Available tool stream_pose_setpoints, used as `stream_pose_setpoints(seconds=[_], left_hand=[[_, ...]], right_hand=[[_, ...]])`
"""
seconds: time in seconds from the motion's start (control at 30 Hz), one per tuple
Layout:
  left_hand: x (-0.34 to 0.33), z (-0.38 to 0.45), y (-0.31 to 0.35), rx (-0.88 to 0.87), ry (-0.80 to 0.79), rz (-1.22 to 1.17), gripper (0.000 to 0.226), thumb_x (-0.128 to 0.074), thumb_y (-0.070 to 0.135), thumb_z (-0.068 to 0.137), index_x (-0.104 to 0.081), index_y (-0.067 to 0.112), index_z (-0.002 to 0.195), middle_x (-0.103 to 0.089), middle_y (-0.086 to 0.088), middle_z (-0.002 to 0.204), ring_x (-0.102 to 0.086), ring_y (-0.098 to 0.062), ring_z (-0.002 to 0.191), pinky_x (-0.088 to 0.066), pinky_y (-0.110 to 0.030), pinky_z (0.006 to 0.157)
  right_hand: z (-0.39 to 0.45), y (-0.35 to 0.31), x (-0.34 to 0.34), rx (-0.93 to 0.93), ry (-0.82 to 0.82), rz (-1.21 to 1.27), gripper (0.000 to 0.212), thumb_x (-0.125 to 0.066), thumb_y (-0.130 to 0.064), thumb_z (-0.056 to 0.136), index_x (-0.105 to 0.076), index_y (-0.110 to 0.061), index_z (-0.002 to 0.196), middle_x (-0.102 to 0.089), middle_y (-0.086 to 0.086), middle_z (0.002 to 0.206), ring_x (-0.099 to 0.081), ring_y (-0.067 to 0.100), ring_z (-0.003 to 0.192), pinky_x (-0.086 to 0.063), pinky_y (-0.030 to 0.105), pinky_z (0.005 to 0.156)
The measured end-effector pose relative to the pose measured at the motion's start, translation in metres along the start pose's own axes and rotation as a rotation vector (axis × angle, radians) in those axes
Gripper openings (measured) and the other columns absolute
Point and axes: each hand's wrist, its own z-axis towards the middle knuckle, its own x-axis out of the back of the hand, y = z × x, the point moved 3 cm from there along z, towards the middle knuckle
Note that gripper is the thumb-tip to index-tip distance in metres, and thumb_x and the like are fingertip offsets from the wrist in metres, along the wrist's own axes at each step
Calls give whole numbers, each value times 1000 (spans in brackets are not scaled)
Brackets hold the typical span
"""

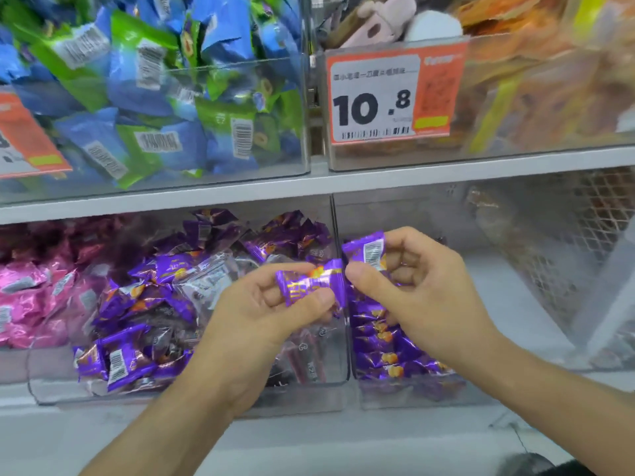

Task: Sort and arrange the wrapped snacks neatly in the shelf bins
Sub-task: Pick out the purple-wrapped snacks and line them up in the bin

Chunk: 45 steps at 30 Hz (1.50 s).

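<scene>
At frame centre, the left hand (275, 304) pinched a purple snack (311, 283) between thumb and curled fingers, above the clear bin (192, 393) of purple packs. Just right of it, the right hand (409, 283) gripped a second purple pack (366, 250), possibly more beneath; motion blur hid that.

two bins (192, 389) sit side by side on the lower shelf, snacks (130, 359) inside; above them, a price tag (378, 97) fronts the upper right bin (515, 146).
</scene>
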Motion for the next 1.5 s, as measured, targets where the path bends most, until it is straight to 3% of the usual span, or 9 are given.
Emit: stream_pose_setpoints(seconds=[0.07, 0.23, 0.4, 0.6, 0.7, 0.87, 1.17, 1.33, 1.5], left_hand=[[-5, 0, -2, 31, -19, -88, 44, -76, 10, 70, -65, 0, 112, -74, -19, 100, -72, -26, 83, -59, -33, 82], [-7, 0, 0, -3, 61, -125, 44, -70, 19, 72, -68, 2, 113, -74, -12, 104, -71, -23, 98, -56, -31, 89], [-12, -6, 3, -130, 122, -13, 31, -74, 15, 72, -74, 18, 103, -76, -3, 83, -68, -7, 70, -51, -13, 64], [-16, -7, 4, -186, 117, -64, 33, -74, 7, 68, -64, 6, 99, -76, -11, 91, -73, -24, 81, -60, -35, 79], [-15, -6, 4, -185, 100, -85, 31, -68, -4, 78, -61, 2, 108, -75, -14, 97, -73, -29, 89, -59, -41, 85], [-12, -5, 2, -195, 69, -31, 30, -68, 5, 79, -68, 6, 109, -75, -12, 100, -71, -27, 94, -57, -37, 89], [-20, -6, 3, -201, -3, -35, 27, -66, 12, 79, -68, 4, 104, -76, -4, 87, -71, -11, 75, -53, -15, 68], [-17, -5, 1, -205, 12, -38, 32, -69, 14, 79, -67, 5, 109, -75, -10, 101, -72, -23, 95, -57, -26, 80], [-16, -1, 0, -179, 34, -24, 29, -64, 18, 82, -67, 6, 108, -76, -10, 97, -72, -17, 86, -48, -9, 61]], right_hand=[[-1, 0, -2, 0, -16, 29, 10, -75, -28, 84, -68, -29, 90, -68, -1, 79, -64, 23, 59, -52, 37, 45], [-2, 2, -4, 77, 7, 33, 30, -74, -16, 86, -72, -36, 107, -58, -4, 100, -64, 9, 63, -50, 17, 59], [-1, 3, -6, 160, 66, -13, 37, -75, -14, 86, -73, -43, 109, -58, -3, 108, -63, 12, 95, -50, 19, 82], [-8, -6, -14, 124, -141, 148, 37, -54, -20, 90, -68, -24, 124, -55, -5, 120, -58, 2, 107, -47, 16, 86], [-11, -5, -18, 143, -195, 161, 32, -53, -12, 94, -70, -19, 120, -60, -2, 123, -60, 12, 116, -52, 25, 90], [-5, 2, -12, 11, -145, 251, 51, -75, 10, 78, -63, -15, 120, -71, 4, 108, -69, 10, 92, -54, 20, 77], [2, 6, -5, -138, -175, 126, 49, -88, -23, 53, -69, -9, 96, -72, 5, 85, -63, 12, 73, -57, 27, 74], [5, 3, 0, -168, -299, 153, 44, -86, -17, 64, -70, -10, 105, -72, 18, 98, -68, 29, 76, -59, 37, 74], [20, -14, 21, -94, -240, 176, 37, -75, 3, 79, -75, -20, 108, -77, 3, 97, -70, 12, 85, -55, 24, 81]])
